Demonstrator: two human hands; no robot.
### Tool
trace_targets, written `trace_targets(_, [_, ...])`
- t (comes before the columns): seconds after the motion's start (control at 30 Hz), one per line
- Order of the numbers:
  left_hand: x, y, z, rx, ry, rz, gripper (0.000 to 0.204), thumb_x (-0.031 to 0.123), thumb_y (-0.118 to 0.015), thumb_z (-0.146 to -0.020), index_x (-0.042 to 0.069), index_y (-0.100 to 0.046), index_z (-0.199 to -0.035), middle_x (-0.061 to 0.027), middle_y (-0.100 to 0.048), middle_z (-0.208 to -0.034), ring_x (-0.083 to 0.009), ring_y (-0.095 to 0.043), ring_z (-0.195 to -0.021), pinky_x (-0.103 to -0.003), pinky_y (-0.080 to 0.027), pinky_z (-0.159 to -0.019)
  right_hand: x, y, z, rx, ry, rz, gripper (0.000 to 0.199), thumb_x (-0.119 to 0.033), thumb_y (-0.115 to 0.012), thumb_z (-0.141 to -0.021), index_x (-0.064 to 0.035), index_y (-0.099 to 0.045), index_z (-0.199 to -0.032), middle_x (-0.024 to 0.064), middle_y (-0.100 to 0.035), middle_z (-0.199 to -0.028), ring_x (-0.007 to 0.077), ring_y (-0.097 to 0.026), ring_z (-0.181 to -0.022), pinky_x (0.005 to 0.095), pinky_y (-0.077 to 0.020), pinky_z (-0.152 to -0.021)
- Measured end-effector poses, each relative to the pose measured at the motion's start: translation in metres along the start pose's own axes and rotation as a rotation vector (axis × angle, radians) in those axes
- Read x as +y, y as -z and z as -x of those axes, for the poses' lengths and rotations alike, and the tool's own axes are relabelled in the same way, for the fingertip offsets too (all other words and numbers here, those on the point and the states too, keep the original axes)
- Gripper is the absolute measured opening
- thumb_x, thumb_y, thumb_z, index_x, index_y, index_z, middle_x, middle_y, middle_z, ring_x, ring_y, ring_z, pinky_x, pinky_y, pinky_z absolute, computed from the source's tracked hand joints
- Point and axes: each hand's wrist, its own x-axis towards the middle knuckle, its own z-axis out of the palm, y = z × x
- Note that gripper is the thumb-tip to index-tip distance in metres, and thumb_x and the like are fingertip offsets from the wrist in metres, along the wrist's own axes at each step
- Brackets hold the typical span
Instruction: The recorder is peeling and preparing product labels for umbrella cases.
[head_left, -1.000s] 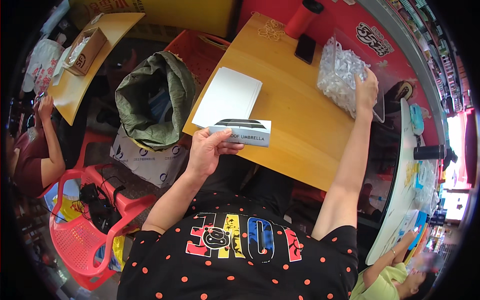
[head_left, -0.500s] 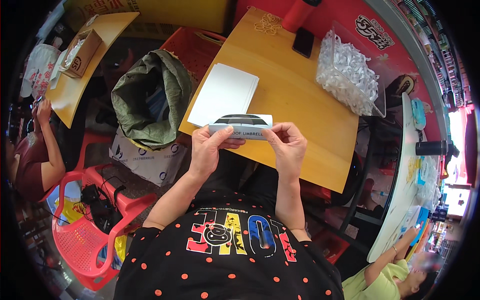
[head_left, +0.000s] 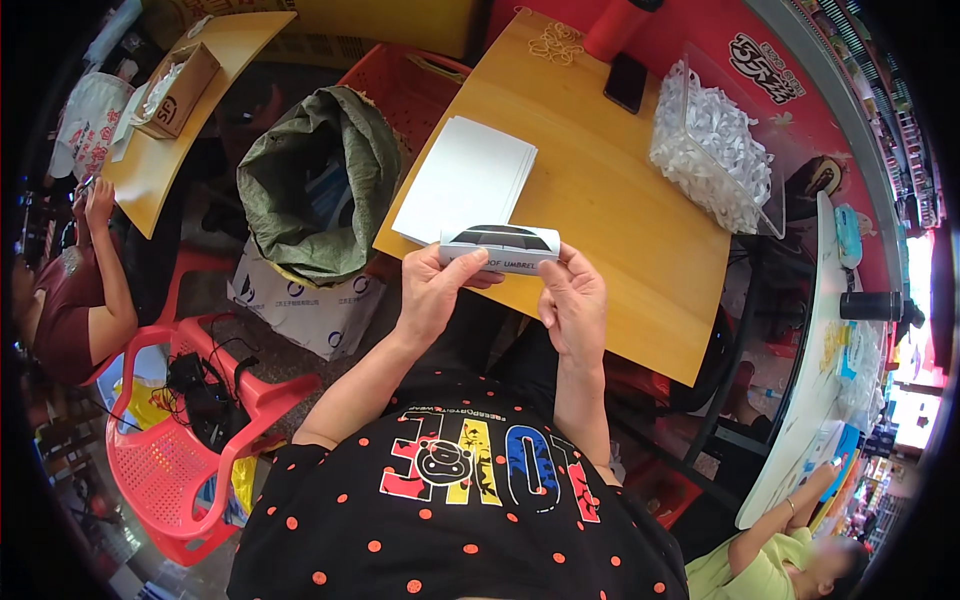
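Observation:
My left hand [head_left: 430,298] grips the left end of a white printed paper sheet [head_left: 512,240], thumb in front and fingers behind. The sheet is curved over into a flat roll or fold, with a dark umbrella picture and lettering on its front. At its right end my right hand [head_left: 576,308] pinches the edge, its other fingers curled in. What lies inside the fold, if anything, is hidden. Just beyond the sheet, a stack of white paper [head_left: 468,178] rests on the yellow wooden table [head_left: 620,215].
On the table are a clear bin of white strips [head_left: 710,150], a black phone [head_left: 625,82], rubber bands [head_left: 555,43] and a red cylinder [head_left: 612,30]. An open green sack [head_left: 265,200] stands left, near a red chair [head_left: 165,470]. Other people sit at both sides.
My right thumb has drawn down off the sheet's front, and the fingers have curled in more. The whole view has shifted slightly, with the table moving a little right.

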Motion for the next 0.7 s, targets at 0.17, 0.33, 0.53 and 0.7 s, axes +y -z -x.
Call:
trace_targets(0.17, [-0.007,-0.010,0.005,0.037,-0.104,-0.166,0.016,0.006,-0.063,-0.087,-0.005,-0.065,-0.098,-0.0108,-0.069,-0.086,-0.0155,-0.067,-0.078,-0.026,-0.055,-0.070,0.025,0.001,-0.005,-0.007,0.095,0.079,0.023,0.001,-0.066,-0.083,0.0035,-0.057,-0.104,0.0077,-0.064,-0.086,0.0040,-0.047,-0.048,0.0165,-0.0359,-0.040])
trace_targets(0.33, [-0.005,-0.012,0.004,0.037,-0.085,-0.259,0.017,0.006,-0.070,-0.082,-0.004,-0.067,-0.095,-0.0087,-0.069,-0.086,-0.0135,-0.066,-0.075,-0.025,-0.055,-0.068,0.031,0.003,-0.006,0.014,0.122,0.137,0.019,0.000,-0.066,-0.083,0.0019,-0.059,-0.100,0.0072,-0.064,-0.083,0.0050,-0.047,-0.048,0.0178,-0.0360,-0.039])
trace_targets(0.53, [-0.005,0.002,0.003,0.034,0.067,-0.056,0.021,0.015,-0.065,-0.087,-0.003,-0.066,-0.098,-0.0097,-0.069,-0.085,-0.0153,-0.067,-0.073,-0.025,-0.054,-0.064,0.031,0.005,-0.002,0.016,0.057,0.067,0.014,-0.009,-0.058,-0.091,0.0034,-0.060,-0.096,0.0059,-0.061,-0.072,0.0055,-0.044,-0.040,0.0189,-0.0325,-0.035])
trace_targets(0.7, [0.003,0.044,0.005,-0.165,0.303,0.267,0.032,0.022,-0.053,-0.095,-0.005,-0.057,-0.110,-0.0170,-0.066,-0.096,-0.0236,-0.069,-0.078,-0.028,-0.056,-0.063,0.018,0.013,0.002,-0.136,-0.065,0.232,0.022,-0.013,-0.055,-0.094,0.0031,-0.061,-0.081,0.0011,-0.053,-0.057,0.0051,-0.038,-0.034,0.0190,-0.0249,-0.032])
